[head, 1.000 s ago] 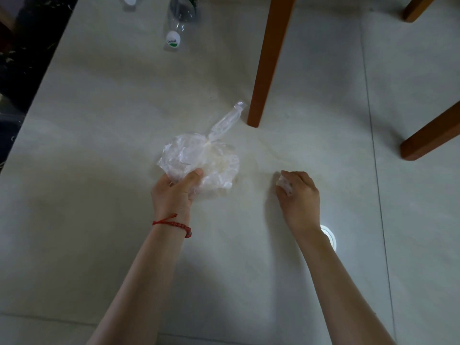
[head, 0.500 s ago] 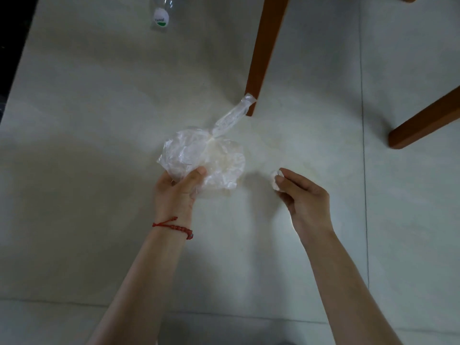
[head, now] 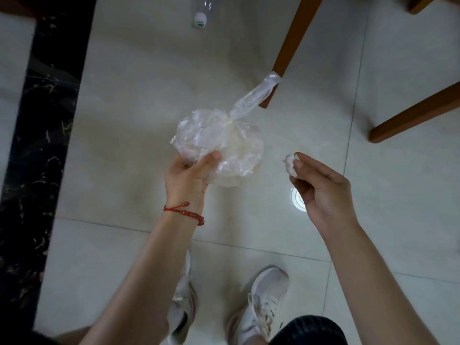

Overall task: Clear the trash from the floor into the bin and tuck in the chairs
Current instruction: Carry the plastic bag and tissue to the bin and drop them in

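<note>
Head view, looking down at a pale tiled floor (head: 139, 100). The left hand (head: 185, 180) grasps a crumpled clear plastic bag (head: 219, 143) by its lower edge, thumb over the film and fingers curled beneath. The bag is translucent, bunched into a rounded mass with whitish folds, and knotted at the top; from the knot a twisted tail of film runs up and to the right, its end overlapping the foot of a brown wooden chair leg (head: 290, 46). A red braided cord bracelet (head: 185, 213) circles the left wrist.

The right hand (head: 321, 188) pinches a small white crumpled wad (head: 290, 163), apparently paper or tissue, between thumb and fingertips, with the remaining fingers curled toward the palm. The wad is held to the right of the bag, apart from it.

A clear plastic bottle (head: 201, 13) with a white cap lies on the floor at the top edge; its green marking is too blurred to read. A second chair leg (head: 418, 113) slants in at right. White sneakers (head: 261, 307) show below. A dark veined marble strip (head: 42, 145) borders the tiles at left.
</note>
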`<state>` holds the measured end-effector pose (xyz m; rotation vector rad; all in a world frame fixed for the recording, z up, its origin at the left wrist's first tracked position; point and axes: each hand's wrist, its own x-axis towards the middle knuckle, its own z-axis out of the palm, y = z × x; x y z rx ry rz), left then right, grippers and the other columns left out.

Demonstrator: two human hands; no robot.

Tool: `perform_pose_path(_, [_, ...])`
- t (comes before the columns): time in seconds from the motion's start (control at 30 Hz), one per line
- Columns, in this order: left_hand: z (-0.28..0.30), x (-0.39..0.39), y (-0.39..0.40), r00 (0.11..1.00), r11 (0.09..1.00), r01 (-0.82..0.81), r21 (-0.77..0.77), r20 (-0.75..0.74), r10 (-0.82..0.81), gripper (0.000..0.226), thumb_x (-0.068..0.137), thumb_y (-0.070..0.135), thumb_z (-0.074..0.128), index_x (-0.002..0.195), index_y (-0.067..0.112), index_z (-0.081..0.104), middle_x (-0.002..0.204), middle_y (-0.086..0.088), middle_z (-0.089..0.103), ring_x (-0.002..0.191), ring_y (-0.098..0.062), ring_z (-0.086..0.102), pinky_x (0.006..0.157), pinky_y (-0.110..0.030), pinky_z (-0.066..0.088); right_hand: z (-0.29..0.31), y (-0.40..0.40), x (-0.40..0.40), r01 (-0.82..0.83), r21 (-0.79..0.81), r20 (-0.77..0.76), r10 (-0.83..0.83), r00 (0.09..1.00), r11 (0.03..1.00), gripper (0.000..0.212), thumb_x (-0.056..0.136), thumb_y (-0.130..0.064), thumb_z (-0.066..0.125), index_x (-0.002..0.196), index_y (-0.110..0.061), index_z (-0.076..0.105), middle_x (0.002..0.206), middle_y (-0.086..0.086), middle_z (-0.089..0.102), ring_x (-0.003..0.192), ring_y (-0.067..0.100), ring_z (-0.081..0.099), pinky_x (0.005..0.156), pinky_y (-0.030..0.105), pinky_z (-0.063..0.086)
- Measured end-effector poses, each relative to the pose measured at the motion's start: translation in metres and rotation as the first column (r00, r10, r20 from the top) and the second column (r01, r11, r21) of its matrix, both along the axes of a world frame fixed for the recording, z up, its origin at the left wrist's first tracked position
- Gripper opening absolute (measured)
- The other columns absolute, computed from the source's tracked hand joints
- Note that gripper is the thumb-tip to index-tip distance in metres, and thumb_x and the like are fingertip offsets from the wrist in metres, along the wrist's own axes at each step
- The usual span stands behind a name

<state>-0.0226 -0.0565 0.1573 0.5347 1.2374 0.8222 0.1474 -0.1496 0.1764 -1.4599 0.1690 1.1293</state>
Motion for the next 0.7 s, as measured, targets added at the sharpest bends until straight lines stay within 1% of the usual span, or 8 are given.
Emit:
perform_pose_path(0.1, [0.043,-0.006,-0.001,0.999,1.000,-0.011,0.006,-0.039,0.011,0.031,0.066,-0.004,0.071,0.049,0.022,0.066,0.067,0.005,0.071,0.071,-0.014,0.069,0.064,-0.029,0.056,0.045,0.003,-0.005,-0.012,-0.006,-0.014,0.012,1.000,1.000,0.021,0.068,0.001,0.068,0.088,-0.005,0.069,0.078,0.002,0.075,0.080,0.015,0.070,0.066,0.018,0.053])
perform_pose_path(0.2, [0.092,-0.013,0.004,0.998,0.999,-0.029,0.017,-0.061,0.029,0.032,0.065,-0.001,0.073,0.047,0.023,0.063,0.067,-0.001,0.065,0.070,-0.018,0.063,0.067,-0.028,0.054,0.095,0.013,-0.008,-0.025,0.003,0.003,0.025,1.000,1.000,0.022,0.065,-0.002,0.070,0.087,-0.006,0.070,0.077,0.001,0.075,0.079,0.013,0.070,0.065,0.017,0.053])
perform_pose_path(0.3, [0.142,-0.023,0.013,0.997,0.998,-0.048,0.028,-0.066,0.050,0.040,0.068,-0.003,0.071,0.045,0.023,0.054,0.064,-0.004,0.051,0.068,-0.019,0.053,0.058,-0.022,0.050,0.148,0.025,-0.009,-0.031,0.022,0.034,0.030,0.999,0.999,0.015,0.066,-0.001,0.070,0.079,-0.009,0.073,0.077,0.002,0.075,0.079,0.014,0.070,0.065,0.017,0.053])
perform_pose_path(0.37, [0.177,-0.031,0.018,0.995,0.997,-0.070,0.029,-0.074,0.071,0.045,0.069,-0.004,0.070,0.043,0.025,0.048,0.062,-0.001,0.045,0.070,-0.018,0.048,0.059,-0.022,0.049,0.183,0.032,-0.010,-0.029,0.024,0.048,0.028,0.998,0.999,0.014,0.068,0.000,0.069,0.075,-0.010,0.075,0.077,0.002,0.075,0.079,0.013,0.070,0.064,0.017,0.053])
perform_pose_path(0.47, [0.229,-0.044,0.025,0.994,0.993,-0.107,0.054,-0.030,0.108,0.044,0.070,-0.005,0.069,0.050,0.024,0.043,0.061,-0.001,0.045,0.070,-0.019,0.051,0.065,-0.023,0.054,0.233,0.042,-0.015,-0.055,0.028,0.068,0.053,0.996,0.998,0.015,0.068,-0.001,0.070,0.075,-0.012,0.075,0.080,0.001,0.075,0.083,0.015,0.070,0.065,0.018,0.054])
perform_pose_path(0.6, [0.293,-0.057,0.033,0.993,0.990,-0.115,0.079,-0.018,0.116,0.036,0.074,-0.005,0.066,0.060,0.015,0.040,0.077,-0.010,0.045,0.081,-0.022,0.049,0.074,-0.023,0.056,0.298,0.054,-0.026,-0.078,0.017,0.080,0.077,0.994,0.997,0.016,0.072,0.001,0.067,0.083,-0.009,0.072,0.079,-0.001,0.075,0.082,0.015,0.070,0.064,0.018,0.054])
perform_pose_path(0.63, [0.308,-0.059,0.035,0.991,0.988,-0.129,0.085,-0.029,0.132,0.036,0.073,-0.005,0.067,0.060,0.016,0.040,0.078,-0.008,0.046,0.079,-0.021,0.049,0.074,-0.024,0.056,0.313,0.057,-0.030,-0.081,0.016,0.080,0.079,0.994,0.997,0.016,0.074,0.002,0.066,0.085,-0.008,0.070,0.078,-0.001,0.075,0.081,0.014,0.070,0.064,0.017,0.054])
perform_pose_path(0.7, [0.336,-0.065,0.038,0.987,0.983,-0.155,0.102,-0.035,0.159,0.040,0.072,-0.005,0.068,0.056,0.019,0.039,0.069,-0.005,0.050,0.070,-0.017,0.055,0.068,-0.023,0.057,0.344,0.062,-0.036,-0.088,0.018,0.084,0.086,0.993,0.996,0.016,0.075,0.003,0.065,0.087,-0.008,0.069,0.077,-0.002,0.075,0.079,0.012,0.070,0.064,0.017,0.054])
